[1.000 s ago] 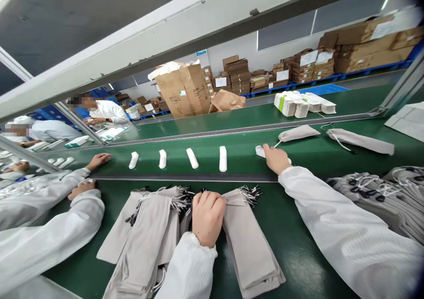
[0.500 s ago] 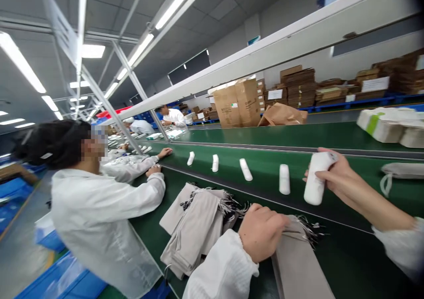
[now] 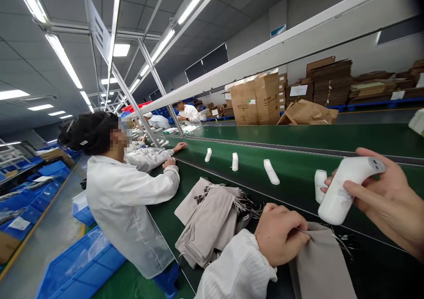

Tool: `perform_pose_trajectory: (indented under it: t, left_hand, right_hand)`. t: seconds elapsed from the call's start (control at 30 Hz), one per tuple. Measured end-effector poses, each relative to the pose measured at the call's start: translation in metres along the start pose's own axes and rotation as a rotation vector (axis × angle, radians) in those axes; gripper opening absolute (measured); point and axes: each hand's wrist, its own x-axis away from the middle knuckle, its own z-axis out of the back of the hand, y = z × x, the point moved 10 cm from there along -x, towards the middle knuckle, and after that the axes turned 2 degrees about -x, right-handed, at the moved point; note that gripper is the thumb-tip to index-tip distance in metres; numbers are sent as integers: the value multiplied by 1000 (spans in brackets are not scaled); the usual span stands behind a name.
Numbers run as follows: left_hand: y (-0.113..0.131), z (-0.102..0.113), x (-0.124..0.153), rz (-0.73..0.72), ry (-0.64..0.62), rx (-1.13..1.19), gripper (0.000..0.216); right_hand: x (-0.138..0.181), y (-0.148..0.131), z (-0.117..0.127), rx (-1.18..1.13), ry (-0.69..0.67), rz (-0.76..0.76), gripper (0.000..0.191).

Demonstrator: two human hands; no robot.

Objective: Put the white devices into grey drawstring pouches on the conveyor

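My right hand (image 3: 387, 197) grips a white handheld device (image 3: 344, 187), held tilted in the air above the near edge of the green conveyor belt (image 3: 298, 166). My left hand (image 3: 281, 235) is closed in a pinch on the drawstring top of a grey cloth pouch (image 3: 323, 268) lying on the green table. Several more white devices (image 3: 271, 172) lie in a row on the belt. A pile of grey pouches (image 3: 208, 221) sits to the left of my left hand.
A co-worker in a white coat (image 3: 129, 206) leans on the table at my left, both hands on its edge. Other people work further down the line. Cardboard boxes (image 3: 255, 98) stand behind the belt. Blue crates (image 3: 82, 268) sit on the floor.
My right hand has lifted the white device off the belt and brought it nearer and higher. The view has swung left and up. My left hand stays on the pouch.
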Motion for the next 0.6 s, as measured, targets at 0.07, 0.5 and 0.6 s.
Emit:
perform_pose_trajectory:
  t: [0.07,0.5,0.6]
  left_hand:
    - [0,2,-2,62,18,236,13]
    - [0,43,-27,268,439,590,11]
    - [-7,49,-30,286,479,629,15]
  right_hand:
    - [6,-4,-5,-19,5,35,79]
    - [39,-8,-74,402,-589,-24,44]
    - [44,-4,-74,385,-670,-117,37]
